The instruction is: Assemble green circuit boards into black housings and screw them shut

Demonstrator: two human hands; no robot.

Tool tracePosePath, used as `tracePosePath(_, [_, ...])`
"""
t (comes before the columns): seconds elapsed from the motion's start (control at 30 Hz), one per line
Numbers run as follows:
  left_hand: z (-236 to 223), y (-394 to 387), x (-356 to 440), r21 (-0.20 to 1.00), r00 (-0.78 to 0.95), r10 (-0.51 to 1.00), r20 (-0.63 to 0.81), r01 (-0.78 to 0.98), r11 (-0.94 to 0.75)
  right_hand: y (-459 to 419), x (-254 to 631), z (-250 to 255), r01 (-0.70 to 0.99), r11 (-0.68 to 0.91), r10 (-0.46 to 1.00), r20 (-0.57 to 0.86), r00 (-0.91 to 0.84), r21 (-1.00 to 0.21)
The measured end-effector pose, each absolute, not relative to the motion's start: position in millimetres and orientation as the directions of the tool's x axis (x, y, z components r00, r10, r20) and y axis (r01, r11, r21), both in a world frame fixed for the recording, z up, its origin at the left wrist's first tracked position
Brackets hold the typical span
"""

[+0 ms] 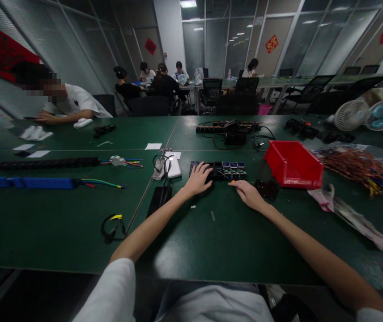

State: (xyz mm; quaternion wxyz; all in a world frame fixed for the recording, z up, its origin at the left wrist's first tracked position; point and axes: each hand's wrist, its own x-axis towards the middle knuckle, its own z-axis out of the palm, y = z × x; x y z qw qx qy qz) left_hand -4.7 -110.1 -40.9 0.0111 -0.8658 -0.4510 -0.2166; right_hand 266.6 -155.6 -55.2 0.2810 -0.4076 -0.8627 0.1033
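Observation:
A short black strip of square socket-like modules (234, 165) lies crosswise on the green table before me. My left hand (197, 180) is laid over its left part, the fingers on top and the thumb at the near edge, holding it. From the right, my right hand (250, 195) pinches a small screwdriver (233, 181) by its orange handle. Its thin shaft slants up and left over the strip; the tip is too small to make out. Dark flat pieces (268, 189) lie just beyond my right hand.
A red bin (295, 166) stands right of the strip, with bundled copper-coloured wires (354, 165) past it. Left are a white box (172, 166), a black adapter (159, 200) and long blue strips (44, 182). Another person (77, 100) sits across the table at left.

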Motion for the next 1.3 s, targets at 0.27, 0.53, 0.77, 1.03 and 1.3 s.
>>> tracePosePath(0.27, [-59.3,-162.7,-2.1,0.227,0.561,0.744,0.364,0.721,-0.655,-169.7,277.3,-65.2,0.726,0.576,0.816,0.316,-0.483,-0.377])
tracePosePath(0.53, [-75.3,-167.6,-1.1,0.312,0.595,0.746,0.299,0.677,-0.666,-173.6,294.7,-60.9,0.774,0.567,0.811,0.355,-0.465,-0.283])
tracePosePath(0.77, [-76.8,-166.1,-1.5,0.283,0.598,0.743,0.3,0.688,-0.668,-187.7,311.7,-62.2,0.887,0.429,0.88,0.301,-0.368,-0.168])
tracePosePath(1.03, [-70.1,-165.8,-1.4,0.24,0.611,0.724,0.32,0.687,-0.686,-194.9,313.0,-43.7,0.958,0.239,0.962,0.171,-0.212,-0.156])
tracePosePath(1.3, [-34.8,-128.8,20.7,0.185,0.585,0.707,0.397,0.704,-0.686,-143.2,273.8,-20.8,0.834,0.519,0.82,0.383,-0.424,-0.186])
